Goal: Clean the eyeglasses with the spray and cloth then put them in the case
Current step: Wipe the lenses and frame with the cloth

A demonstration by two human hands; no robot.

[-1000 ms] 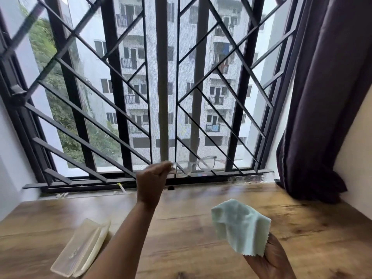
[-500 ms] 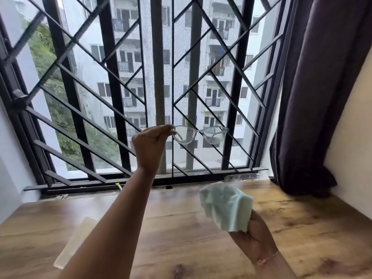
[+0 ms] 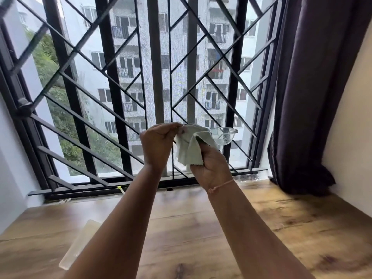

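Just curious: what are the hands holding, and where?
Left hand pinches the eyeglasses by one end of the frame; right hand grips the cloth, wrapped over one lens.

cloth (image 3: 191,150) hides one lens of the eyeglasses (image 3: 223,135), left forearm (image 3: 112,236) part of the case (image 3: 82,243)

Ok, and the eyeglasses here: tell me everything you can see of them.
The eyeglasses have a thin clear frame and rounded see-through lenses. They are held up roughly level before the window grille. The left hand pinches one end; the pale green cloth, held by the right hand, wraps the lens beside it. Only the other lens shows, seemingly speckled with droplets.
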